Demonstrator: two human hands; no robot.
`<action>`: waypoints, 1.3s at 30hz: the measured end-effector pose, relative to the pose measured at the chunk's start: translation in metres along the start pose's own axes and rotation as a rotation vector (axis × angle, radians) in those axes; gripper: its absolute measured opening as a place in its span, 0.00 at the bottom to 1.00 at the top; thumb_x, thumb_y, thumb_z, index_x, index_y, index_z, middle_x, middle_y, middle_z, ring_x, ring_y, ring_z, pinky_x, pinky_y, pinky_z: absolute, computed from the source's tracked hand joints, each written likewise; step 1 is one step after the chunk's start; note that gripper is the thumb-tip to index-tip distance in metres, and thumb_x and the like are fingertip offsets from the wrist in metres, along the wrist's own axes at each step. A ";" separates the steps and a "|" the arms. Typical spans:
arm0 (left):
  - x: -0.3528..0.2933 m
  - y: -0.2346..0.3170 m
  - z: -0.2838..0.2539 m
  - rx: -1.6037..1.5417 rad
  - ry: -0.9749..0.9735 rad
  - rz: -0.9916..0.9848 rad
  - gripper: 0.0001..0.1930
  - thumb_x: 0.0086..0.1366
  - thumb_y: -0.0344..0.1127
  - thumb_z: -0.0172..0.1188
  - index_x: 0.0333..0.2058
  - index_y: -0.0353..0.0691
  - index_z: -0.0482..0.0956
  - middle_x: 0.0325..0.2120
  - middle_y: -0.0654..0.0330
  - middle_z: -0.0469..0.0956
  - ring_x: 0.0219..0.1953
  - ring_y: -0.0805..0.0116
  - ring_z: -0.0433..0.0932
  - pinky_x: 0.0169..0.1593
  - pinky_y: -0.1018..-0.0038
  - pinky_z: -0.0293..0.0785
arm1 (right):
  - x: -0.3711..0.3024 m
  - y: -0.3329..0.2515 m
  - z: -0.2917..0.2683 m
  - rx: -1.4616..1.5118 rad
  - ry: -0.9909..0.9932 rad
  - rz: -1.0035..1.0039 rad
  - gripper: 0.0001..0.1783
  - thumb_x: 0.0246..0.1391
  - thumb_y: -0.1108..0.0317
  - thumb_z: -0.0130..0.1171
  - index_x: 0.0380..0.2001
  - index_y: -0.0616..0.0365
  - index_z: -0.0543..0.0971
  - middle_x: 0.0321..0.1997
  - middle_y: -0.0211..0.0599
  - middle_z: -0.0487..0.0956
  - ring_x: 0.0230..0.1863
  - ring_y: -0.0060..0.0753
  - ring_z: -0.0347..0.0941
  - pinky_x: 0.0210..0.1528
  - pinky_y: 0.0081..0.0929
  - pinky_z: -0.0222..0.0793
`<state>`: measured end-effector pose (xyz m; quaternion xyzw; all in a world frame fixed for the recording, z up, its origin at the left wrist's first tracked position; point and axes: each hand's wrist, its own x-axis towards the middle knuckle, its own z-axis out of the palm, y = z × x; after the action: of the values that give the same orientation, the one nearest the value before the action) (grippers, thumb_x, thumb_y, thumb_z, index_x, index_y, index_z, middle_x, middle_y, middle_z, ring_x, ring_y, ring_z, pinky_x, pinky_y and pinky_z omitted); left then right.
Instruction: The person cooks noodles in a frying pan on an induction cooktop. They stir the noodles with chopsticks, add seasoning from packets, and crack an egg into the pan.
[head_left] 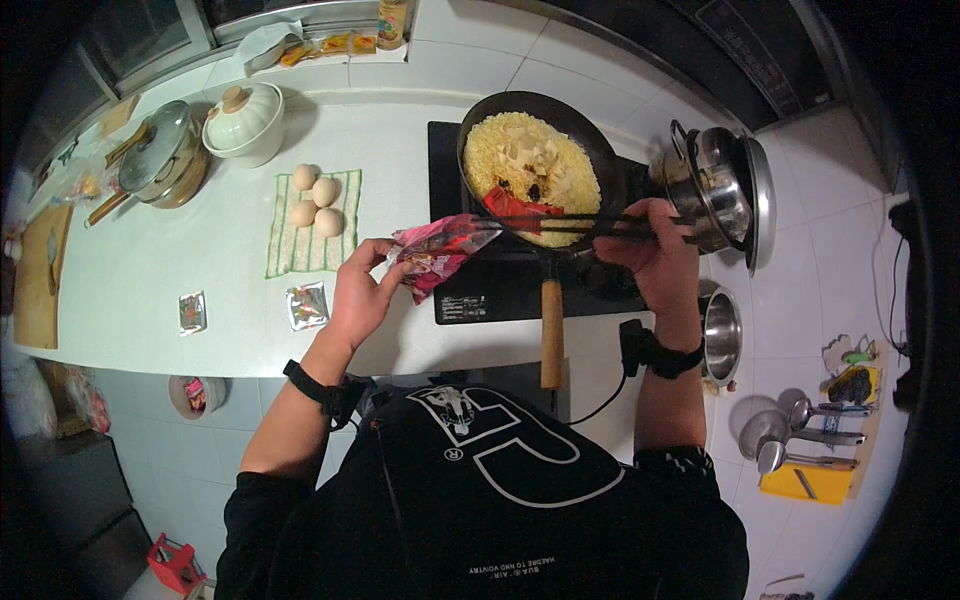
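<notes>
a: where does the counter (225,240) run out, and where can the arms move?
b: the front edge passes close to the person's body, the back edge meets the tiled wall (450,60); a white stretch opens between the glass-lidded pot (165,165) toward the back left and two silver sachets (307,306) near the front edge, while steel pots (705,180) crowd the pan (590,135) toward the right end

a: and the surface itself?
b: a wooden board (40,290) lies at the left end, a white lidded pot (243,125) by the back edge, four eggs (326,191) on a striped cloth (285,255); the pan of yellow food (570,180) stands on a black cooktop (480,305), its wooden handle (552,330) pointing to the front edge, and a red stool (175,565) is on the floor below

a: the fingers?
b: the left hand (365,285) pinches a red packet (435,260) over the cooktop's left edge, its mouth by the pan; the right hand (655,255) is closed around dark chopsticks (590,216), their tips at that mouth
</notes>
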<state>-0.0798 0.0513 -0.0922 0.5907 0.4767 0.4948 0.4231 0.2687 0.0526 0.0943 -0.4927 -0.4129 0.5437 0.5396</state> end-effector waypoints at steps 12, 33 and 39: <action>-0.022 -0.023 -0.022 0.094 0.001 -0.049 0.13 0.64 0.28 0.67 0.42 0.33 0.72 0.46 0.52 0.81 0.50 0.65 0.80 0.59 0.69 0.73 | 0.032 0.017 -0.016 -0.412 -0.007 -0.024 0.16 0.70 0.58 0.52 0.46 0.61 0.76 0.40 0.41 0.79 0.35 0.33 0.84 0.31 0.24 0.80; -0.021 -0.017 -0.017 0.083 -0.043 -0.094 0.13 0.64 0.26 0.65 0.42 0.33 0.70 0.48 0.51 0.80 0.51 0.65 0.79 0.59 0.69 0.73 | 0.057 0.036 -0.023 -0.336 0.082 0.047 0.18 0.70 0.58 0.49 0.41 0.65 0.75 0.35 0.49 0.83 0.35 0.41 0.85 0.37 0.30 0.86; -0.020 -0.019 -0.017 0.045 -0.057 -0.131 0.13 0.64 0.26 0.66 0.42 0.33 0.71 0.47 0.51 0.80 0.49 0.67 0.78 0.58 0.70 0.73 | 0.082 0.043 -0.032 -0.424 0.162 -0.156 0.17 0.69 0.59 0.50 0.39 0.65 0.75 0.34 0.46 0.82 0.33 0.39 0.85 0.33 0.27 0.84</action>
<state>-0.1007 0.0358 -0.1120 0.5814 0.5132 0.4380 0.4546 0.2981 0.1278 0.0396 -0.6034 -0.5103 0.3601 0.4957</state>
